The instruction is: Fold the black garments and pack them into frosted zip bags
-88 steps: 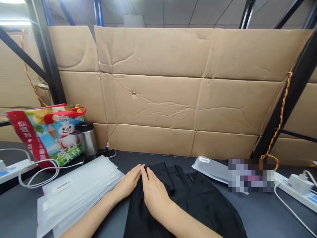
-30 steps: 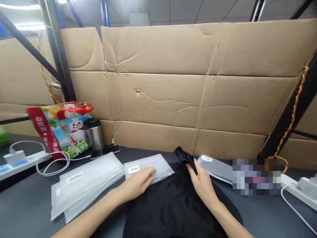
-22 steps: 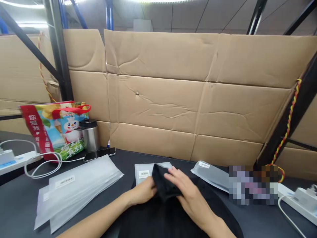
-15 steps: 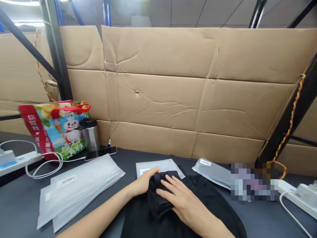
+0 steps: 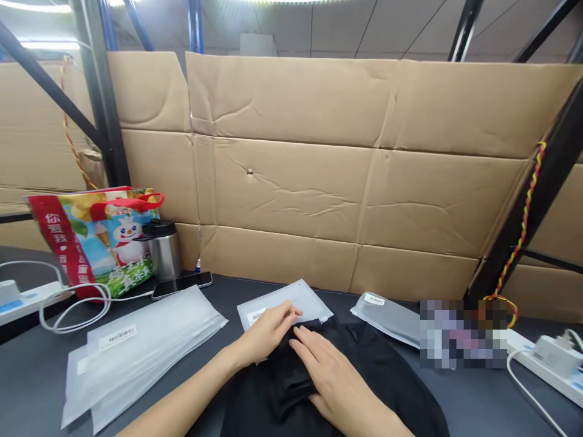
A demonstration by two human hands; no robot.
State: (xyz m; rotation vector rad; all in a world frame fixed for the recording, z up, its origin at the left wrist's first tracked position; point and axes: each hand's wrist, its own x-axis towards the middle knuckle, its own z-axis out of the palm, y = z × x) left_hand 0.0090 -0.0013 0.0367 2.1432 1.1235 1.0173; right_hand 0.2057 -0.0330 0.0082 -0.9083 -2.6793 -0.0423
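A black cloth garment [image 5: 387,370], rumpled in the middle, lies spread in front of me on the dark table. My left hand [image 5: 271,328] rests at its far edge, fingers loosely bent and pointing right, not wrapped round any fabric that I can see. Flat on the cloth lies my right hand [image 5: 334,376] with its fingers stretched out, their tips close to the left hand. Just beyond, a frosted plastic bag [image 5: 291,298] with a barcode label is partly covered by my left hand and the garment.
Several frosted bags [image 5: 150,340] overlap at the left. Behind them are a phone [image 5: 182,285], a steel flask [image 5: 166,254] and a colourful carrier bag [image 5: 104,243]. A filled bag [image 5: 387,317] lies right. Power strips [image 5: 36,300] stand at both sides; a cardboard wall [image 5: 291,176] closes the back.
The bunched black cloth between my hands now lies lower and flatter. My left hand has loosened from it, and the fingers of my right hand have come closer together.
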